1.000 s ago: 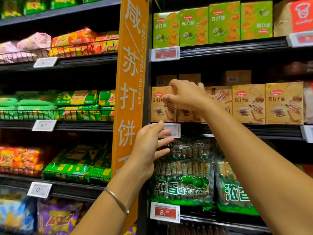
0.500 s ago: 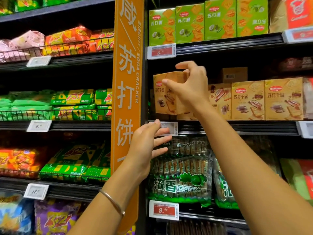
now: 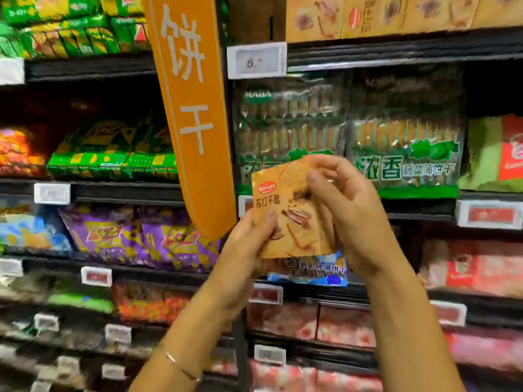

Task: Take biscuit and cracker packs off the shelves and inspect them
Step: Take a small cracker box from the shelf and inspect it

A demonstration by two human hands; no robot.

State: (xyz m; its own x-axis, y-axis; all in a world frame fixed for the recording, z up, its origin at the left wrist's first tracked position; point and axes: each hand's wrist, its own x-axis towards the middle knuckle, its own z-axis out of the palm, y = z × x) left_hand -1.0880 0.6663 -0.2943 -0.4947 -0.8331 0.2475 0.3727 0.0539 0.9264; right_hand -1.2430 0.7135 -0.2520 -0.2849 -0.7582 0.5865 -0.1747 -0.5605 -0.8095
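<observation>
**Cracker box off the shelf, now in both hands**

At the left of the frame the green snack bags (image 3: 113, 154) and purple bags (image 3: 135, 236) lie on their shelves, untouched. The orange sign (image 3: 192, 108) hangs down the upper middle.

Just right of its lower tip is the left hand (image 3: 246, 250), which hovered empty near a price tag half a second ago. It now grips the lower left corner of the tan cracker box (image 3: 288, 210), thumb on the printed front and fingers behind.

A moment back the right hand alone was lifting the box from its row. It is now clear of the shelf in mid-frame, tilted, with its front toward the camera. The right hand (image 3: 348, 219) pinches its upper right edge, fingers curled over the top.

The clear cracker packs (image 3: 291, 131) stand behind, and the box's row-mates (image 3: 368, 15) sit at the top right.

The taking-off looks done for this pack, and the inspecting seems to be starting.
</observation>
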